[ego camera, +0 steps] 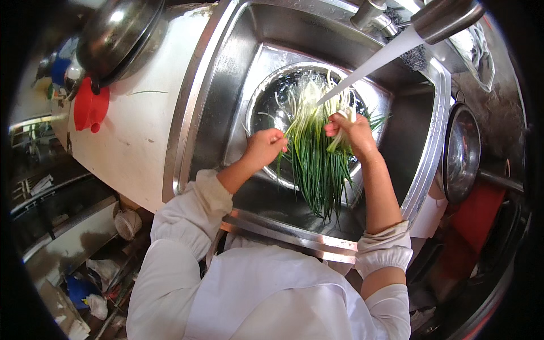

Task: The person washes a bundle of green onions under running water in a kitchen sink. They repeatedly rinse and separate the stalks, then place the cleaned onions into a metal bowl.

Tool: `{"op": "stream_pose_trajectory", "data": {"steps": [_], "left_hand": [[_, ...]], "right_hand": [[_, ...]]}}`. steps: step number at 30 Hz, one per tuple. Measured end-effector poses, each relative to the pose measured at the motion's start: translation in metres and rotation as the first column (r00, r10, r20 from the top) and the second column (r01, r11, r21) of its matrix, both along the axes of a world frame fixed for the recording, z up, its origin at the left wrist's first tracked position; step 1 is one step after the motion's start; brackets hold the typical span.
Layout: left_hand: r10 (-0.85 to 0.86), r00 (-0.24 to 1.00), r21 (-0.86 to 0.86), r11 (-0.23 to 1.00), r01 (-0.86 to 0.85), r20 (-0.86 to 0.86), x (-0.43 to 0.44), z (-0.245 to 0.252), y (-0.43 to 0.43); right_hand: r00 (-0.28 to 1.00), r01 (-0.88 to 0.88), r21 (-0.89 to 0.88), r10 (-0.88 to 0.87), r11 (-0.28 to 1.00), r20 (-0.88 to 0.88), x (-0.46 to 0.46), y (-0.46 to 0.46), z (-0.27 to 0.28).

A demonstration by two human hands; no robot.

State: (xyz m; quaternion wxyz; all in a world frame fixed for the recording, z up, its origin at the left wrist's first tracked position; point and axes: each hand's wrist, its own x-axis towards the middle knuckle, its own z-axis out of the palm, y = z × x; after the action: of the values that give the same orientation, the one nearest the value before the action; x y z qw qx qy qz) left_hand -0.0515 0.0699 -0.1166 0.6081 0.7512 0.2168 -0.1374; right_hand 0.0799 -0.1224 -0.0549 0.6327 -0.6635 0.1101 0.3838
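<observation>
A bunch of long green scallions or chives (pixel 316 146) lies across a round metal basin (pixel 260 95) of water inside a stainless steel sink (pixel 221 102). The pale ends point toward the sink's far side, and the green tops hang over the basin's near rim. Water pours from the faucet (pixel 446 21) onto the pale ends. My left hand (pixel 267 146) pinches a strand at the bunch's left edge. In my right hand (pixel 352 129), at the bunch's right side, a small clump of pale stalks is gripped.
On the white counter at left stand a large metal wok or bowl (pixel 114 38) and a red plastic item (pixel 90 106); one green strand (pixel 148 92) lies nearby. Dark scouring wool (pixel 414 57) sits by the faucet. A metal pan (pixel 462 153) is right of the sink.
</observation>
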Motion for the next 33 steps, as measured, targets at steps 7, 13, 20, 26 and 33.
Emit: {"op": "stream_pose_trajectory", "data": {"steps": [7, 13, 20, 26, 33], "left_hand": [[0.011, 1.000, -0.081, 0.997, -0.011, -0.004, -0.012, 0.047, -0.035], [-0.022, 0.995, -0.064, 0.998, 0.028, 0.095, -0.020, 0.021, -0.057], [0.154, 0.986, -0.607, 0.778, -0.165, -0.071, -0.003, 0.028, -0.059], [0.355, 0.914, -0.615, 0.681, -0.397, -0.196, -0.003, 0.033, -0.060], [0.263, 0.942, -0.319, 0.929, -0.189, 0.208, -0.009, 0.030, -0.074]], "right_hand": [[1.000, 0.001, 0.054, 0.001, 0.999, -0.030, -0.009, 0.020, -0.016], [0.988, 0.102, 0.213, -0.074, 0.972, -0.132, -0.004, 0.019, 0.005], [0.987, 0.145, 0.261, -0.119, 0.955, -0.112, -0.003, 0.013, -0.009], [0.978, 0.192, 0.195, -0.171, 0.962, -0.123, -0.001, 0.013, -0.014], [0.984, 0.091, 0.077, -0.078, 0.993, -0.157, -0.001, 0.025, -0.014]]}}
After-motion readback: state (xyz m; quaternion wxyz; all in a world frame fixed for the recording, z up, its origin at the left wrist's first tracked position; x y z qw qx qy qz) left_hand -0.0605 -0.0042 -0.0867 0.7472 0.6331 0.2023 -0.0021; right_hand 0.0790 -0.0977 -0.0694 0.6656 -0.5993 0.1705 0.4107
